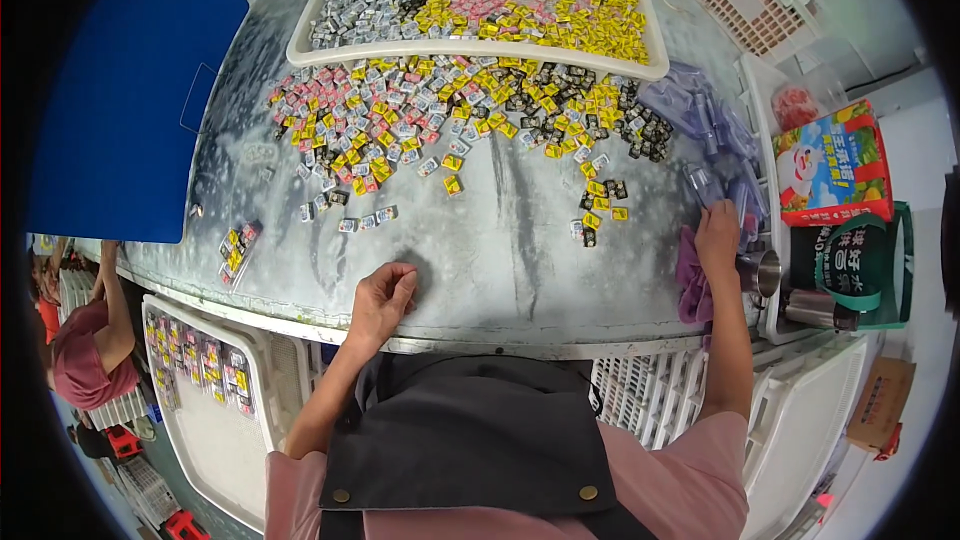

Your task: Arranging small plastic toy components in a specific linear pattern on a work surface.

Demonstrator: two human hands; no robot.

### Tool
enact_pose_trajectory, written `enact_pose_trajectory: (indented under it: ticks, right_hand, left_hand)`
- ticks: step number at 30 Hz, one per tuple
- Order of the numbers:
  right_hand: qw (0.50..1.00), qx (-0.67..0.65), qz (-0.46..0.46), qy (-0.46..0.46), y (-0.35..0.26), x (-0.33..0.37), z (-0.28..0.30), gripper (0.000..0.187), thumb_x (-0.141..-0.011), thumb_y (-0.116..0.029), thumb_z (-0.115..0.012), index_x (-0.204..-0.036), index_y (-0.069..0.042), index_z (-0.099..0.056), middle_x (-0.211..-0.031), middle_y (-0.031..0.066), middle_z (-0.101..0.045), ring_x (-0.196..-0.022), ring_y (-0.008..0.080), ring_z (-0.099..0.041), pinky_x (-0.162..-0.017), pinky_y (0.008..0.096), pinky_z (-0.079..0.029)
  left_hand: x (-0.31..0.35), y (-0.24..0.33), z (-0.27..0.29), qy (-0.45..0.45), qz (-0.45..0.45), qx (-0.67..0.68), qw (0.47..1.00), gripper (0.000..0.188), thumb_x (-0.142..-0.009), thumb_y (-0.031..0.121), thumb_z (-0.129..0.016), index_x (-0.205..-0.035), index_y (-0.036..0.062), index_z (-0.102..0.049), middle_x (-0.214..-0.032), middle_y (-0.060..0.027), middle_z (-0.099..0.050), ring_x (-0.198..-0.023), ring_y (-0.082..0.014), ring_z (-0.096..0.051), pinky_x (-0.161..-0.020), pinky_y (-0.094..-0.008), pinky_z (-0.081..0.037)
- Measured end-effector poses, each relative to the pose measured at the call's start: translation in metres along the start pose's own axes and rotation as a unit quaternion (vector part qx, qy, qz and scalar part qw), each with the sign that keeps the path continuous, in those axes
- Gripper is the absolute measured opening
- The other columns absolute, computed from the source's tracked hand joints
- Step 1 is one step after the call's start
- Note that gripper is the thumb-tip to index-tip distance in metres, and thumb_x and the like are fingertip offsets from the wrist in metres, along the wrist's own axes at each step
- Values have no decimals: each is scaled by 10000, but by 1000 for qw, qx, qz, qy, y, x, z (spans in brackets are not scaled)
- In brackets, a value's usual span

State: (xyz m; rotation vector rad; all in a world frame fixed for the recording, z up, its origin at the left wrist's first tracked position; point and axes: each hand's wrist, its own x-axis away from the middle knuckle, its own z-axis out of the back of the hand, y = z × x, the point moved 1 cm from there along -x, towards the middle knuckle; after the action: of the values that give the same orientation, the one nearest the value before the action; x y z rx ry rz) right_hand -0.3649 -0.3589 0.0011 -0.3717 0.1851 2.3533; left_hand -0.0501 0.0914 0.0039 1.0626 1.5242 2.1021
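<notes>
My left hand [383, 300] rests on the grey table [500, 260] near its front edge, fingers curled, nothing visible in it. My right hand [717, 237] reaches to the table's right side and grips a clear plastic sleeve [703, 185] from a pile of clear plastic sleeves [700, 110]. A purple cloth [690, 275] lies just under that hand. A wide spread of small wrapped candies [450, 115] in pink, yellow, black and silver covers the middle of the table. A few loose candies [597, 208] lie close to my right hand.
A white tray [300, 45] of sorted candies stands at the back. A filled candy strip [236, 250] lies left. A blue board [120, 90] leans at far left. A metal cup [762, 272], colourful box [833, 165] and white crates [215, 390] surround me. Another person [85, 350] works at lower left.
</notes>
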Motion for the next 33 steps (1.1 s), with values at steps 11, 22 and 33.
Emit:
enact_pose_trajectory:
  ticks: [11, 22, 33]
  right_hand:
    - [994, -73, 30, 71, -37, -13, 35, 99, -930, -74, -672, -999, -4, -662, -896, 163, -601, -787, 363, -602, -670, 426, -468]
    - [874, -289, 390, -13, -299, 33, 48, 350, -792, 1, -678, -1142, 8, -669, -925, 97, -587, -871, 278, -587, -739, 387, -493]
    - [887, -348, 295, -72, -333, -56, 26, 387, -874, -148, -715, -1229, -21, -626, -1119, 132, -586, -1019, 357, -580, -883, 437, -493]
  left_hand:
    - [-2, -4, 1, 3, 17, -19, 1000, 222, -1012, 184, -620, -1091, -23, -638, -771, -22, -627, -608, -88, -568, -561, -252, -477]
    - [-14, 2, 20, 57, -60, -76, 994, 258, -1013, 183, -627, -1128, -48, -633, -778, -12, -624, -652, -67, -563, -590, -245, -468]
    - [-51, 23, 35, 257, -227, -376, 861, 403, -849, 173, -763, -1199, 26, -626, -1130, -204, -549, -916, -375, -630, -782, -430, -548]
